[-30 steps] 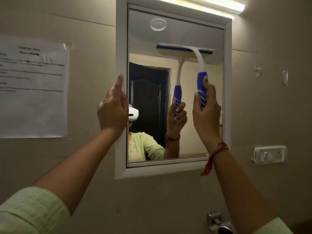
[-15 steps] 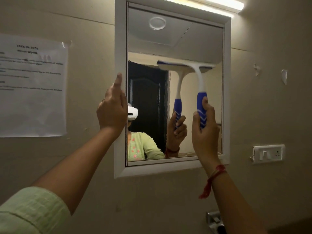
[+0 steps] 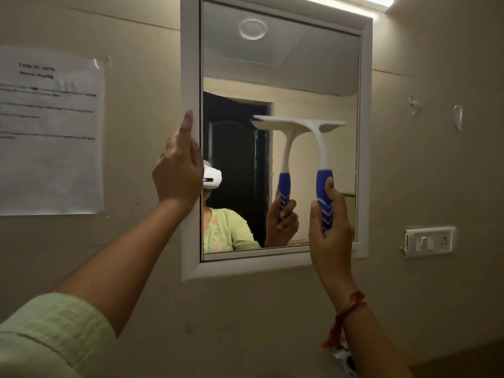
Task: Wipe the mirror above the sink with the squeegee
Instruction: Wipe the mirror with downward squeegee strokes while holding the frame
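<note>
A white-framed mirror (image 3: 278, 263) hangs on the beige wall in front of me. A squeegee (image 3: 319, 137) with a white head and a blue-and-white handle presses flat against the right half of the glass, about mid-height. My right hand (image 3: 328, 230) is closed around its blue handle, near the mirror's lower right corner. Against the left side of the frame rests my left hand (image 3: 177, 173), fingers curled and thumb up along the edge. The squeegee and the hand on it show doubled in the reflection.
A printed paper sheet (image 3: 49, 132) is taped to the wall at left. A white switch and socket plate (image 3: 429, 241) sits right of the mirror. A tube light (image 3: 354, 2) glows above it. A metal fitting (image 3: 345, 358) pokes out at the bottom, behind my right forearm.
My right hand has drawn the squeegee straight down the right half of the glass, from near the top to mid-height. My left hand has stayed on the left frame.
</note>
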### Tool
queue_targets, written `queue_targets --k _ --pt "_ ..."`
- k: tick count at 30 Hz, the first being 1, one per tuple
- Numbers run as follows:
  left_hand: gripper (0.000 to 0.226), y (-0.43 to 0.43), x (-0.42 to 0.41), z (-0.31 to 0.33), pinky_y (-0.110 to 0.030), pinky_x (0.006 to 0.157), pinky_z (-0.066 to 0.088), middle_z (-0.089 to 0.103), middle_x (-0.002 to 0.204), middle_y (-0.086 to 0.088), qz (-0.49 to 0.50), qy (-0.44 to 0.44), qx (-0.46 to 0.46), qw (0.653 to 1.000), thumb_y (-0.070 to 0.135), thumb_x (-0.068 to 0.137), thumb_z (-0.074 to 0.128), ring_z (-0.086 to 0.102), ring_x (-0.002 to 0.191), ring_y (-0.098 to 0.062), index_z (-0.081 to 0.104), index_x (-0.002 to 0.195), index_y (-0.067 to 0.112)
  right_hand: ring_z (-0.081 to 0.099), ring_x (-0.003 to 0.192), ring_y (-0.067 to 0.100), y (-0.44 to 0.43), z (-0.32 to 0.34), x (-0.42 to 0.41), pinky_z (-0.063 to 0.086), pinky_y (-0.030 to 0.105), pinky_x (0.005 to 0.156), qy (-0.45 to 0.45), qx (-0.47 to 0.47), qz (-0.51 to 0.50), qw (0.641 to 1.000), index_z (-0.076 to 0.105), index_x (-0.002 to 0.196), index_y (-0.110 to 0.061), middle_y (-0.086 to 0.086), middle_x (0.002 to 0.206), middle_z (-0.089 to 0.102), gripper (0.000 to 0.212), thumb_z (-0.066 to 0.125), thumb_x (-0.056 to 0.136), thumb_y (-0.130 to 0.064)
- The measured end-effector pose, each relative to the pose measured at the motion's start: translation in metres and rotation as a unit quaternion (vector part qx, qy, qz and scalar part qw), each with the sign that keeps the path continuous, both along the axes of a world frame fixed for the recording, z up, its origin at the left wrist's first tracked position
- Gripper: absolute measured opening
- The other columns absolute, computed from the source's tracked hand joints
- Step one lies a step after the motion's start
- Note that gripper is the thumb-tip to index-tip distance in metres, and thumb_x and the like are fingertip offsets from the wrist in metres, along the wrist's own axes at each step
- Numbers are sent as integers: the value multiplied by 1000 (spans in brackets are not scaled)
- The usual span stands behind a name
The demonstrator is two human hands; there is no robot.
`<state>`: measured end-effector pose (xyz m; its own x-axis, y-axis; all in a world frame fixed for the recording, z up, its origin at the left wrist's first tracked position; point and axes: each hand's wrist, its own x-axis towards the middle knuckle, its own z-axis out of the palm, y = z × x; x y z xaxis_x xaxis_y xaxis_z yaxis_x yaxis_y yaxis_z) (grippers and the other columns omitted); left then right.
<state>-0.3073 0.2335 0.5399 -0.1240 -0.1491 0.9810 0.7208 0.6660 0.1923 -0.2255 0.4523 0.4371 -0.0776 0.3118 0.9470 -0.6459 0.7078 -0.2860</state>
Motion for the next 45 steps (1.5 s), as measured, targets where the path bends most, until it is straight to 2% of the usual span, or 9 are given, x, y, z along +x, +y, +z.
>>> queue_targets --k 3,8,15,19,23,30,35,41,45 --pt "44 1 1 0 -26 56 34 60 115 -15 2 -1 2 1000 21 100 33 45 64 -14 27 144 21 56 92 -9 -1 -5 1 50 8 73 1 0 10 1000 33 137 -29 -39 110 45 52 42 88 -45" --pt "44 1 2 0 -25 57 33 60 117 -14 6 -3 6 1000 21 100 34 44 65 -12 29 143 22 50 92 -19 -2 31 2 43 -3 69 15 -20 -26 999 34 135 -26 -16 113 46 48 43 90 -42" --pt "42 1 2 -1 -22 53 31 62 107 -16 -1 4 5 1000 22 101 33 44 58 -12 30 143 20 59 89 4 -9 -51 7 54 16 69 -33 -21 30 999 29 138 -36 -23 115 47 51 43 89 -42" --pt "43 1 1 0 -21 53 29 62 110 -16 5 3 6 1000 21 100 34 43 58 -12 30 143 20 58 86 0 -11 -24 9 52 12 66 -30 -25 26 999 31 138 -30 -34 108 46 51 42 89 -43" --pt "42 0 2 0 -15 51 25 62 101 -15 -1 2 5 1000 21 100 32 41 55 -10 30 143 20 57 89 -1 -11 -14 10 54 15 69 -31 -34 24 999 30 137 -34 -22 112 45 51 41 88 -43" --pt "42 0 0 -1 -11 49 20 63 99 -16 2 3 9 1000 22 100 32 38 55 -8 30 143 20 62 79 9 -22 -81 18 56 18 65 -87 -52 34 994 25 135 -45 5 116 56 53 41 84 -47" --pt "42 0 -2 -1 -13 50 23 62 109 -14 5 2 9 1000 22 101 32 41 55 -11 29 143 21 60 93 8 -17 -42 21 58 24 68 -67 -33 28 997 29 137 -38 -13 122 47 53 41 86 -46" --pt "42 0 -3 -1 -12 49 22 61 114 -13 5 5 12 1000 23 101 32 41 55 -9 30 143 22 62 75 11 -25 -95 28 56 25 57 -113 -43 6 993 24 134 -45 10 112 56 52 39 85 -45" --pt "42 1 -6 -1 -8 49 21 61 117 -12 3 8 15 1000 24 101 32 37 52 -4 31 142 22 62 72 9 -27 -98 32 55 21 53 -111 -55 21 992 28 134 -40 -5 103 57 51 41 85 -44"
